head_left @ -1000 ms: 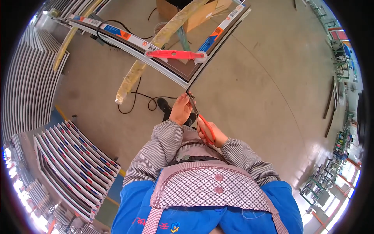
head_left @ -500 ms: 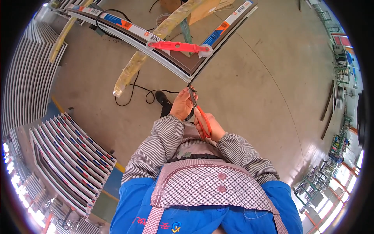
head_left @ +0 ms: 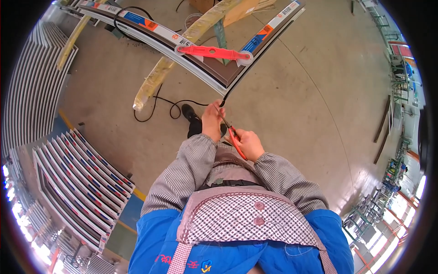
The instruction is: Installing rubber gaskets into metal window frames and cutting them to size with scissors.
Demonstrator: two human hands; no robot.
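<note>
Your left hand (head_left: 211,120): fingers pinched on the end of a black strip (head_left: 222,103), exact contact hard to make out | your right hand (head_left: 250,144): wrapped round red-handled scissors (head_left: 235,142), fingers partly hidden | scissors between your hands, tips lost against left fingers | brown-and-white frame (head_left: 222,76) ahead, far side cut off above

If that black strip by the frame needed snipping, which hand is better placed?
Probably the right hand: it holds the red-handled scissors, blades angled toward the left hand. The left, at the end of the black strip, seems placed to steady it.
</note>
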